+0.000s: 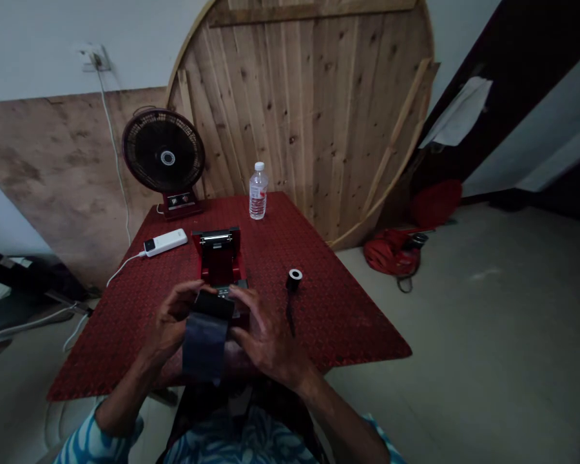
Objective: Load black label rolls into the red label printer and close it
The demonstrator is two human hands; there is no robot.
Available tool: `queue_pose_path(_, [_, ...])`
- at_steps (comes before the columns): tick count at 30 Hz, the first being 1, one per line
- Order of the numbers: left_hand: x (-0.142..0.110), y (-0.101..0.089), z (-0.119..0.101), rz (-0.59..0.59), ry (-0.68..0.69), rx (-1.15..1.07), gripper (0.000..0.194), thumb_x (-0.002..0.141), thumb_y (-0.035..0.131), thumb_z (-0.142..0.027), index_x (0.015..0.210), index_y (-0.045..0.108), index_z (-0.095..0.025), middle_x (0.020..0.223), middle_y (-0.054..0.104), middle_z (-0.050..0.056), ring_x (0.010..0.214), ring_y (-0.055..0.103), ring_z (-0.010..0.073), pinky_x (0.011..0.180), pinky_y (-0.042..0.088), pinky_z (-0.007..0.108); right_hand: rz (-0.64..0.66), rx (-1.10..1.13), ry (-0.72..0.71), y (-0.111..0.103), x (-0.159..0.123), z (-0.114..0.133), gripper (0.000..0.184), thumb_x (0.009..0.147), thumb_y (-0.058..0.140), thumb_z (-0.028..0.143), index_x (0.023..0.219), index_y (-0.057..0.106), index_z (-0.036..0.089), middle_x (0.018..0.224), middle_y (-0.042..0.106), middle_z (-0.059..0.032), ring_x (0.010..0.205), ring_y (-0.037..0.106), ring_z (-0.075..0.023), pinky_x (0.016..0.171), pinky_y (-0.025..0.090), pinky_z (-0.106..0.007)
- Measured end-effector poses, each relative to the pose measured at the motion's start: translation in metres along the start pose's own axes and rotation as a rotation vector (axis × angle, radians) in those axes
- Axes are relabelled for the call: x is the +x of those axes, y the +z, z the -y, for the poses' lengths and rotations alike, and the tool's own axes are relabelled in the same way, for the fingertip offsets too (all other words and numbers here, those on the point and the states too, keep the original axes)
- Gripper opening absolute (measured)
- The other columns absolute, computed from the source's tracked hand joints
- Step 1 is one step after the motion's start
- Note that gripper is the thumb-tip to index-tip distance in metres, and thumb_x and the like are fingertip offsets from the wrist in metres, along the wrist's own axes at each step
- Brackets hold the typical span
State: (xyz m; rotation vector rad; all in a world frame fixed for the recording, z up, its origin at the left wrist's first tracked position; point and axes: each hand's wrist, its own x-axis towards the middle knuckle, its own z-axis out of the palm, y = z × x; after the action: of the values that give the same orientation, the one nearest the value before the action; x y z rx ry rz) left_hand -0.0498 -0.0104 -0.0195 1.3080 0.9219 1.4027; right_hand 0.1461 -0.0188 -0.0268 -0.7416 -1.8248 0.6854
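Between my two hands is a black ribbon roll [214, 305], with a loose length of thin dark film [204, 348] hanging toward me. My left hand [170, 327] grips its left end, and my right hand [267, 336] has thumb and fingers at the right end. Just beyond them stands a small red and black machine [217, 256], which looks like a label printer, its lid raised and a metal roller showing. My hands and the roll hide its near part. To the right, a smaller black roll [294, 280] with a white core trails a dark strip on the table.
The red patterned table [348, 322] also carries a water bottle [258, 193], a white power bank [165, 242] with a cable, and a fan [164, 158] at the back left. A round wooden board [309, 116] leans behind. A red bundle [391, 251] lies on the floor.
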Motion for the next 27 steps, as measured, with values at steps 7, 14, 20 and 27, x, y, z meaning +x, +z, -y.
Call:
queue_pose_path(7, [-0.008,0.0,-0.012,0.178,0.243,0.479,0.021,0.075,0.066,-0.017,0.095,0.063,-0.02,0.101,0.068,0.008,0.096,0.064,0.0209,0.083,0.05,0.032,0.013,0.033,-0.017,0.001,0.0,-0.007,0.027,0.087,0.053,0.018,0.114,0.055,0.022,0.108,0.063,-0.0076,0.103,0.061,-0.018,0.09,0.05,-0.032])
queue_pose_path(14, [0.001,-0.021,-0.027,0.349,0.285,0.818,0.033,0.077,0.056,-0.012,0.107,0.065,-0.023,0.102,0.068,0.007,0.096,0.063,0.0214,0.082,0.05,0.031,0.058,-0.021,-0.019,-0.002,0.0,-0.005,0.034,0.088,0.053,0.018,0.122,0.05,0.022,0.116,0.061,-0.008,0.11,0.058,-0.0178,0.094,0.048,-0.033])
queue_pose_path(20, [0.053,-0.035,-0.007,0.118,0.337,0.834,0.03,0.077,0.059,-0.022,0.106,0.068,-0.023,0.105,0.068,0.007,0.096,0.063,0.0232,0.085,0.049,0.034,-0.066,-0.108,0.1,0.0,-0.031,-0.031,0.032,0.09,0.048,0.019,0.121,0.052,0.024,0.109,0.064,-0.0069,0.097,0.063,-0.0179,0.087,0.052,-0.034])
queue_pose_path(27, [0.089,-0.018,0.007,0.294,0.197,0.951,0.028,0.07,0.059,-0.02,0.095,0.071,-0.019,0.097,0.07,0.009,0.09,0.066,0.0246,0.08,0.049,0.034,-0.045,-0.252,0.157,0.004,-0.069,-0.07,0.03,0.091,0.044,0.016,0.115,0.059,0.025,0.102,0.068,-0.0066,0.095,0.064,-0.02,0.083,0.054,-0.037])
